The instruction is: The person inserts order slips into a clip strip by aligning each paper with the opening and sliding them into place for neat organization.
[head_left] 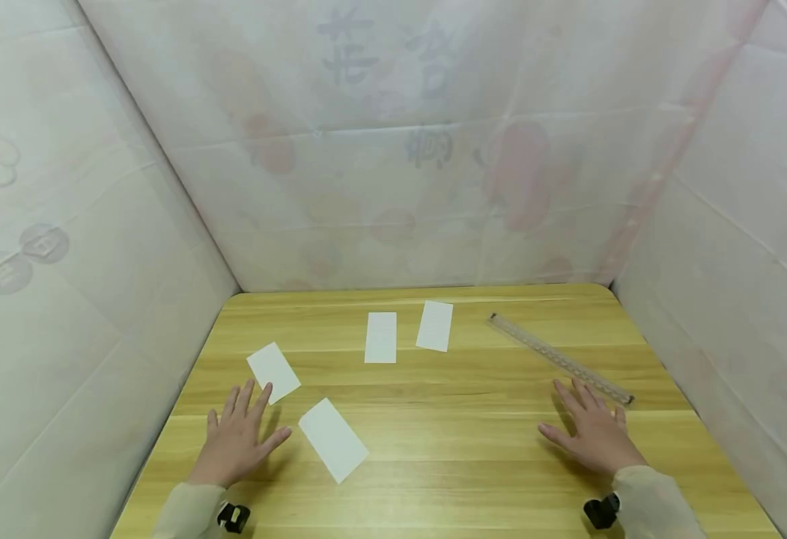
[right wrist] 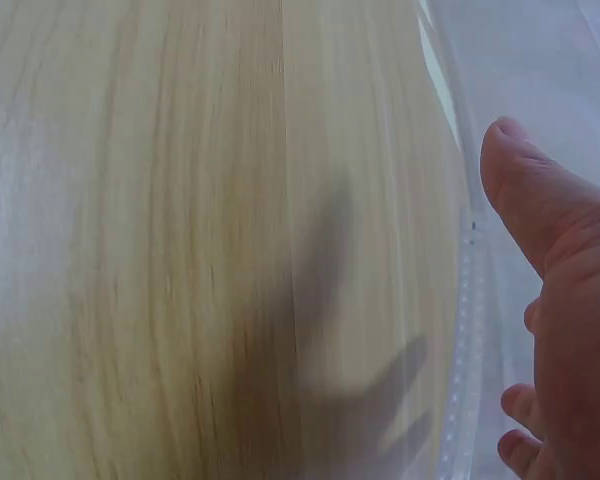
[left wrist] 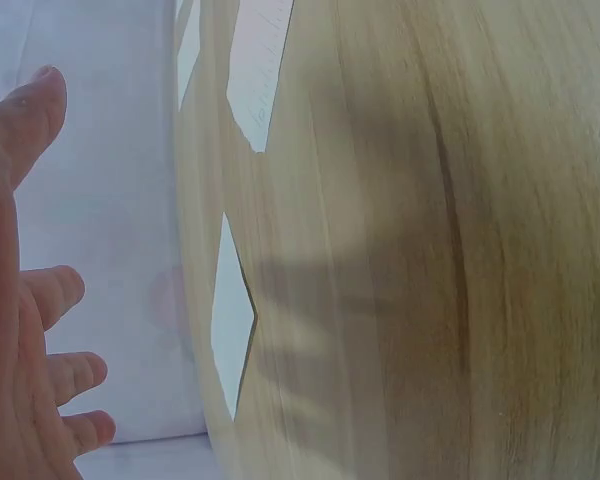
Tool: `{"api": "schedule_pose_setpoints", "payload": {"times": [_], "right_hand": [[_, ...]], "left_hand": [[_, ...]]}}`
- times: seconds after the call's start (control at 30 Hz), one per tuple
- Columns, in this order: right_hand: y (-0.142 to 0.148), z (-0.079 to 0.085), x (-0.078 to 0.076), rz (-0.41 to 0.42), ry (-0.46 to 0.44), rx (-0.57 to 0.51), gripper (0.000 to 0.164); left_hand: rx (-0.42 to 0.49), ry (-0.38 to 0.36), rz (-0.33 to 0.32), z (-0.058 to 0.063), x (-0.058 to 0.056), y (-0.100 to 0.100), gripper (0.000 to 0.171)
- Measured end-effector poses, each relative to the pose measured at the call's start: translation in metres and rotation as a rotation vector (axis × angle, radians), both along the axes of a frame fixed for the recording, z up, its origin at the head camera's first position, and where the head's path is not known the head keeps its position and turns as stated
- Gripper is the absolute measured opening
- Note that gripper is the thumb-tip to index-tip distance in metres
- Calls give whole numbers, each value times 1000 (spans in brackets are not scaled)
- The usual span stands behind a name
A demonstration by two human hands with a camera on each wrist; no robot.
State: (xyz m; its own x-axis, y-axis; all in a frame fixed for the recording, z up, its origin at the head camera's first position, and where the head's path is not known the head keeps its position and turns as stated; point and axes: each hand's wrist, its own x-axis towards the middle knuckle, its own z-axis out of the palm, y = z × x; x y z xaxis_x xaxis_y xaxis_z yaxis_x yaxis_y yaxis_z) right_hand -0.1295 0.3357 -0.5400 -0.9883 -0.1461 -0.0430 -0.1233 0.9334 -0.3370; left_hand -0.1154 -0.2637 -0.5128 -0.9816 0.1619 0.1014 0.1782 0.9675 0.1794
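Note:
My left hand (head_left: pixel 236 442) hovers over the table's left side with fingers spread, holding nothing. Its fingertips overlap the near corner of a white paper card (head_left: pixel 274 373) in the head view. Right of the thumb lies a second paper card (head_left: pixel 334 440), which shows faint ruled lines in the left wrist view. My right hand (head_left: pixel 595 434) is over the right side, fingers spread and holding nothing. Just beyond its fingertips a clear ruler (head_left: pixel 561 359) lies diagonally. Both hands cast shadows on the wood.
Two more white cards lie near the back middle, one card (head_left: pixel 381 337) upright in view and the other card (head_left: pixel 435 326) slightly turned. The wooden table (head_left: pixel 460 449) is enclosed by pale printed cloth (head_left: pixel 393 187) at the back and both sides.

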Motion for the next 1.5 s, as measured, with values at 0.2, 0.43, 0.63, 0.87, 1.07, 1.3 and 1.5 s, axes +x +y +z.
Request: {"api": "schedule_pose_setpoints", "payload": {"times": [0.2,0.43,0.63,0.87,1.07,1.3,1.5], "right_hand": [[6,2,3,-6,-2,-14,93],[11,1,3,3,38,-38,90],[13,5,3,-5,67,-75,85],[16,8,4,-45,37,-123,84],[24,6,4,-76,24,-133,82],[31,7,0,-99,37,-170,79],[35,11,-12,-89,69,-187,79]], "left_hand": [[10,-6,-1,1,0,1,84],[7,3,-8,-1,0,2,85],[10,-4,-13,-2,0,3,85],[23,18,-28,0,0,7,85],[11,55,-62,5,-5,15,83],[45,85,-108,11,-16,36,80],[93,104,-174,14,-24,55,78]]}}
